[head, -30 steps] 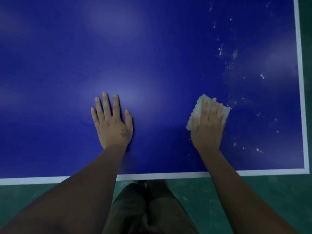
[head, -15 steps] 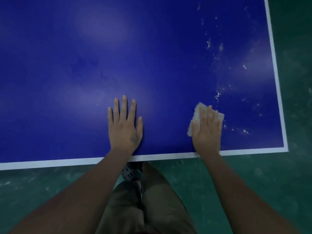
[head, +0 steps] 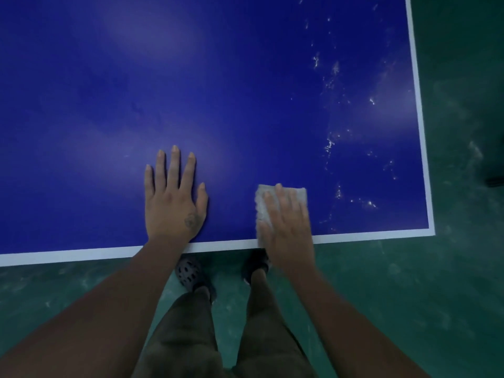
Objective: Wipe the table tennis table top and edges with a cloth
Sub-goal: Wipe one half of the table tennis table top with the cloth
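- Cloth [head: 266, 190], pale and folded into a small pad, lies flat on the blue desk [head: 191, 91], with its lower end reaching the white line [head: 223, 245] along the near edge.
- Right hand [head: 289, 230] presses it down. Its fingers [head: 281, 203] lie straight across the pad and do not curl round it. The hand shows slightly blurred.
- Left hand [head: 174, 205] rests palm-down near the cloth, fingers straight and spread, holding nothing. It appears to brace the body.
- White specks [head: 330, 144] are scattered to the right of the cloth, between it and the right edge line [head: 417, 105], and they run on toward the far side. The top to the left of the cloth looks cleaner.
- Judged from this, the step in hand is wiping the top near the near right corner, and the speckled strip is not yet done.
- The next move calls for carrying the pad rightward into the specks under flat, even pressure. Sweeping toward the corner should send the grit off the desk instead of back over the wiped part. The edges would come after that.
- Dark shoes [head: 188, 271] stand on the green floor [head: 450, 296] just below the near edge.
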Demonstrator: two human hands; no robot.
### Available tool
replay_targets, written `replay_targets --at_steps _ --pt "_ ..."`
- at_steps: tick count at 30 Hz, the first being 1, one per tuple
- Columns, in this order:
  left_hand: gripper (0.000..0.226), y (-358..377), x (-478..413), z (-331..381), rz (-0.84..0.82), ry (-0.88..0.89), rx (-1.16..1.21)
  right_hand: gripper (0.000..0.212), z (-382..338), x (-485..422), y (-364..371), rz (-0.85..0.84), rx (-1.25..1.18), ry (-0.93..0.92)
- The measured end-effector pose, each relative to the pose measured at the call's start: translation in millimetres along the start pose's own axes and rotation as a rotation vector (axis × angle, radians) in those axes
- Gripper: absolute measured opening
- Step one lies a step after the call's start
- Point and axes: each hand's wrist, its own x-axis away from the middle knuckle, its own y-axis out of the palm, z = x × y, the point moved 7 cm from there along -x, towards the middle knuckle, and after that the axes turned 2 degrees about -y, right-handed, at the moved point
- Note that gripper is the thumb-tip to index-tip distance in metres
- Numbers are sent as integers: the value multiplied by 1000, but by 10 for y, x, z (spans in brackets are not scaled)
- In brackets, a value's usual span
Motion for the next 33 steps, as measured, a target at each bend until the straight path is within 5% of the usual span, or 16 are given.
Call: replay_targets --at_steps 5,10,15,20,27,30,33 --pt "68 -17 9 27 23 -4 -20 63 1161 76 -127 -38 58 182" --pt "67 -27 21 60 40 -8 -31 64 977 -30 -142 35 34 299" --pt "67 -25 24 81 9 -48 -66 66 253 -126 -65 5 -42 66" --pt "67 -48 36 288 24 -146 -28 64 583 10 -50 -54 -30 -120" --pt "66 75 -379 1105 48 -57 40 61 2026 195 -243 42 -17 156" --pt "71 173 -617 1321 26 -93 36 64 1952 122 -259 51 -16 250" --pt "74 288 -663 1349 4 -114 -34 65 1349 -109 -197 21 -37 115"
